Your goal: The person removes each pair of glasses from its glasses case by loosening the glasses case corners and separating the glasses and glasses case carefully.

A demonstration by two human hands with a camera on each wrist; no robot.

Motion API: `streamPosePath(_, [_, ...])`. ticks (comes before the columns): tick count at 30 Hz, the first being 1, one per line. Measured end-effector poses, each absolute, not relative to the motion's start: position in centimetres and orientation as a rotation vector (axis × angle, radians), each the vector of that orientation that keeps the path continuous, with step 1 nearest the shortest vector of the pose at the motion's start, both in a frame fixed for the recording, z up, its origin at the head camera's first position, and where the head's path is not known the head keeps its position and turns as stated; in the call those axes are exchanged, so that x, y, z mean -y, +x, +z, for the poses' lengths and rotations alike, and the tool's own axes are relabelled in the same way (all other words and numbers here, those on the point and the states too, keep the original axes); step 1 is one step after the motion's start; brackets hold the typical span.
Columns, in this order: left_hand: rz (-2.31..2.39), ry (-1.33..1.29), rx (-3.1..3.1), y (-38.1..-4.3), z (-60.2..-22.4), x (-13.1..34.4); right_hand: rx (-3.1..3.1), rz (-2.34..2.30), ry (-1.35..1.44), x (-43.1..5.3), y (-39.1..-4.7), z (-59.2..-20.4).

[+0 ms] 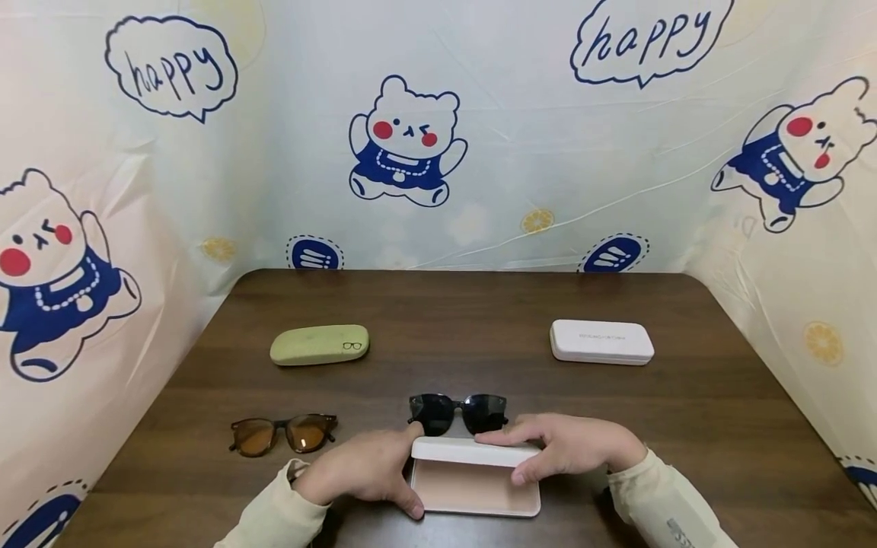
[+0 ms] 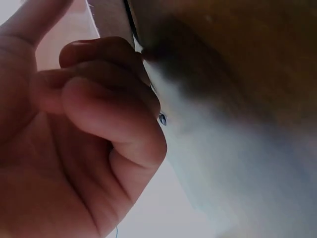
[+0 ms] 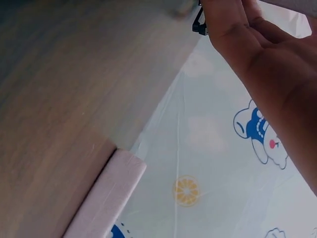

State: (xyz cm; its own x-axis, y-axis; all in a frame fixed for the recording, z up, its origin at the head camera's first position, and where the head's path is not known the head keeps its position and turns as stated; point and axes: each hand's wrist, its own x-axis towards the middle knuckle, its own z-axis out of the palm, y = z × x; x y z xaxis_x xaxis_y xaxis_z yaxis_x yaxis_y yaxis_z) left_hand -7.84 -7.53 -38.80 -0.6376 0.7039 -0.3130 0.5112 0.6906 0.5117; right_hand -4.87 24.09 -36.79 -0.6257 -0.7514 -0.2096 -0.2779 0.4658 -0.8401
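A white glasses case (image 1: 455,487) with a beige lining lies near the front of the table, its lid (image 1: 452,450) partly raised. My left hand (image 1: 366,466) grips the case's left end, thumb at the front corner; in the left wrist view its fingers (image 2: 119,114) are curled. With thumb under the lid's front edge and index finger along its top, my right hand (image 1: 578,445) pinches the lid toward its right end. Just behind the case sit dark sunglasses (image 1: 483,413), close to both hands. The lined inside of the case holds nothing that I can see.
Brown-lensed glasses (image 1: 308,434) lie left of my left hand on the brown table (image 1: 466,312). Farther back are a closed green glasses case (image 1: 318,345) at left and a closed white glasses case (image 1: 603,342) at right. A printed cloth (image 1: 514,152) hangs behind and beside the table.
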Motion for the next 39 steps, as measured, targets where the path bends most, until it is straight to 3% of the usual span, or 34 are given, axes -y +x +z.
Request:
streamPosePath(19, [0.259, 0.957, -2.455, -6.1, -38.3, 6.5, -2.642, -0.305, -0.826, -19.8, -0.7, -37.1])
streamPosePath(33, [-0.093, 0.965, -2.693, -3.6, -37.9, 5.0, -2.824, -0.081, -0.902, -18.6, 0.3, -38.2])
streamPosePath(39, [-0.224, 1.108, -2.692, -3.1, -37.2, 3.3, -2.838, -0.064, -0.889, -18.4, 0.2, -38.2])
